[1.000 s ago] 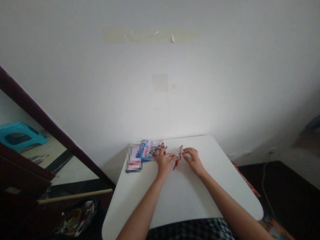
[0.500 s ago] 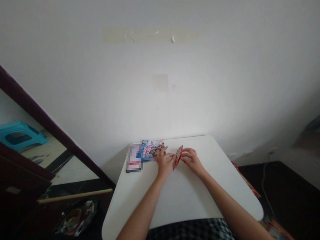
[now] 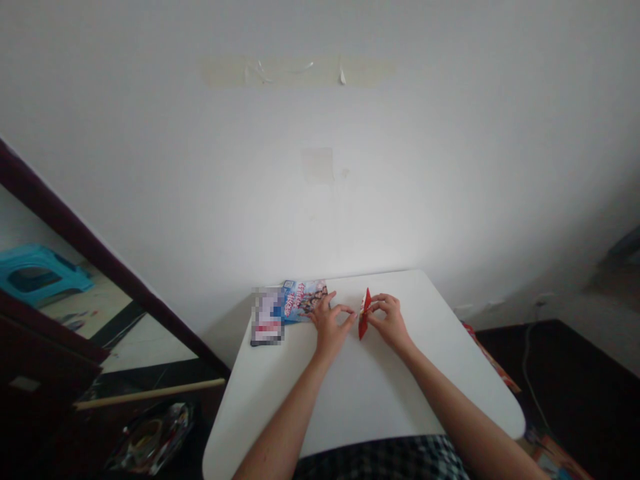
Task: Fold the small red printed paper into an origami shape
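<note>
My right hand (image 3: pixel 390 323) grips a small red packet (image 3: pixel 365 315) by its right side, between thumb and fingertips. The packet stands nearly edge-on to me above the white table (image 3: pixel 373 400), so its printed face is mostly hidden. Just left of it is my left hand (image 3: pixel 331 325), its thumb and index finger curved towards the packet with a small gap, the other fingers spread. Those spread fingers lie over the edge of a blue printed booklet or bag (image 3: pixel 297 300) with red and white lettering. A blurred-out flat item (image 3: pixel 267 319) with a dark edge adjoins it on the left.
A white wall (image 3: pixel 320 227) with old tape marks rises behind the table. At left are a dark-framed mirror (image 3: pixel 115 260) showing a blue stool, and a dark bag (image 3: pixel 150 437) of odds and ends on the floor. A cable (image 3: pixel 527 360) hangs at right.
The red packet has shifted slightly right and turned, with my right hand on it. My left fingertips have come away from its left side.
</note>
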A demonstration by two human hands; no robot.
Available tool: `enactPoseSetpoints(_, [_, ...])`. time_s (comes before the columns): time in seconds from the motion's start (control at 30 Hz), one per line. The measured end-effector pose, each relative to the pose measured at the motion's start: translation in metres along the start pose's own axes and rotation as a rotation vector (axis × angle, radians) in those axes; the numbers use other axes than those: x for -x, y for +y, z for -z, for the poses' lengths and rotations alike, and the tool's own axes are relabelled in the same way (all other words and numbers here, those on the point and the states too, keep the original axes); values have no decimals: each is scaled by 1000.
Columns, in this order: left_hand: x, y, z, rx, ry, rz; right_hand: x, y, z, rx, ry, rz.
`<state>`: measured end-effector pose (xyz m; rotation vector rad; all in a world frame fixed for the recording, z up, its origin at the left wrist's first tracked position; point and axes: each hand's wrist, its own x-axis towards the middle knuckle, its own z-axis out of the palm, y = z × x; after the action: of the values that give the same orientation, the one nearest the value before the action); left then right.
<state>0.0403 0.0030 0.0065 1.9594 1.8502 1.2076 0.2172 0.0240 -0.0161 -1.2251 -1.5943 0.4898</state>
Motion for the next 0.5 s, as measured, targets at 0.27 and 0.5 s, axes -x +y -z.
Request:
enactPoseSetpoints(0.27, [6,3,-3,-21,-83,-51,1,0,-2,-62,0,-25])
enactPoseSetpoints(0.5, [4,5,-2,-7,-100,8,-1,-1,-4,-107,-47,-48])
